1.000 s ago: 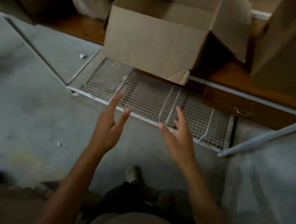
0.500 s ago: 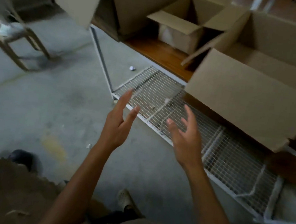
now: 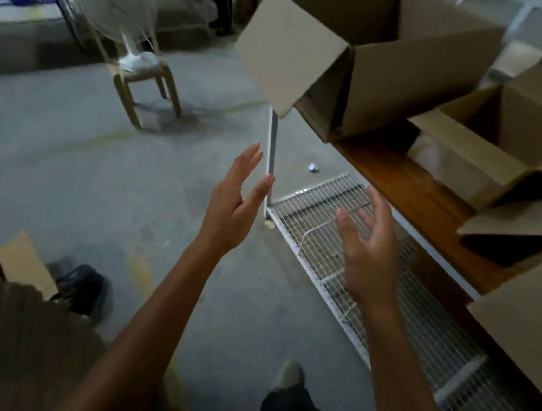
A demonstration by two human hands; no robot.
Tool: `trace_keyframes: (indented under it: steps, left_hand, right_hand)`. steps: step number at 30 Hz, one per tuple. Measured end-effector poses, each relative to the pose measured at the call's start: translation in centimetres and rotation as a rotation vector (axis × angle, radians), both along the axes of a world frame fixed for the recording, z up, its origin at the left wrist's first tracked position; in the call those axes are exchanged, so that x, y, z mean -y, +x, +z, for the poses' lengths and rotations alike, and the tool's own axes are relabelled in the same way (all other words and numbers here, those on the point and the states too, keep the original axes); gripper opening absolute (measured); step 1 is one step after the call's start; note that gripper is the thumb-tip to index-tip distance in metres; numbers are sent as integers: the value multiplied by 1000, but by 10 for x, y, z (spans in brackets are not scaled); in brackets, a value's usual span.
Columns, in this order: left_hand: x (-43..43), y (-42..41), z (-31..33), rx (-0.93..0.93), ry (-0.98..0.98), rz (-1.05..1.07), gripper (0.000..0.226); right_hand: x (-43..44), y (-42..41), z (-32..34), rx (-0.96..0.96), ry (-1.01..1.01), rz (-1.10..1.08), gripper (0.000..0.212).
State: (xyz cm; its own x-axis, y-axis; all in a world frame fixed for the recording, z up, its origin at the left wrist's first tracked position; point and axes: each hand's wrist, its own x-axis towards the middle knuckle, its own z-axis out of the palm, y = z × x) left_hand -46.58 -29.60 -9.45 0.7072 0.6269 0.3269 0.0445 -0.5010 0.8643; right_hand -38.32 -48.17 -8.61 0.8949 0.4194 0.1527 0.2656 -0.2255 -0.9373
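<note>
View's swung left, chair point(image 3: 143, 77) now far left, cardboard box point(image 3: 391, 77) overhanging far right; left hand point(image 3: 233, 208) and right hand point(image 3: 368, 248) hover spread, empty, wire rack point(image 3: 308, 215) low between them.

The wooden tabletop point(image 3: 407, 185) carries open cardboard boxes: a large box point(image 3: 392, 68) at 1 o'clock and a smaller box point(image 3: 507, 142) at 2 o'clock. The concrete floor point(image 3: 68, 169) carries a chair point(image 3: 143, 73) at 10 o'clock and a paper scrap point(image 3: 313, 167) beside the wire shelf point(image 3: 311, 222).

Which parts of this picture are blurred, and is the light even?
Head view: the fan and chair at upper left are motion-smeared; the left hand and right hand look fairly sharp; light is dim, with dark shadow under the cardboard box flap.
</note>
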Motion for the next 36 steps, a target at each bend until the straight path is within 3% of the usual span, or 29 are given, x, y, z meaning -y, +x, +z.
trace_keyframes:
  steps: [10, 14, 18, 23, 28, 30, 33, 36]
  left_hand:
    - [-113, 147, 26, 32, 70, -5, 57]
    - [-153, 214, 55, 6, 128, -45, 65]
    - [-180, 276, 75, 0, 219, -56, 68]
    - [-214, 337, 92, 28, 343, -101, 57]
    - [-256, 394, 111, 37, 478, -151, 50]
    - [-272, 416, 115, 6, 555, -173, 41]
    - [-301, 453, 101, -198, 678, -299, 23]
    - [-334, 484, 67, -161, 849, -414, 49]
  right_hand:
    - [-124, 156, 30, 88, 125, 57, 63]
    - [-162, 222, 52, 107, 205, 62, 62]
    - [-198, 284, 66, 235, 204, -7, 53]
    - [-230, 336, 91, 380, 107, -77, 43]
    - [-268, 372, 105, 393, -30, -86, 42]
    - [-286, 377, 95, 359, -217, -64, 43]
    - [-303, 373, 74, 529, -641, -104, 42]
    - [-309, 379, 62, 562, -667, -240, 40]
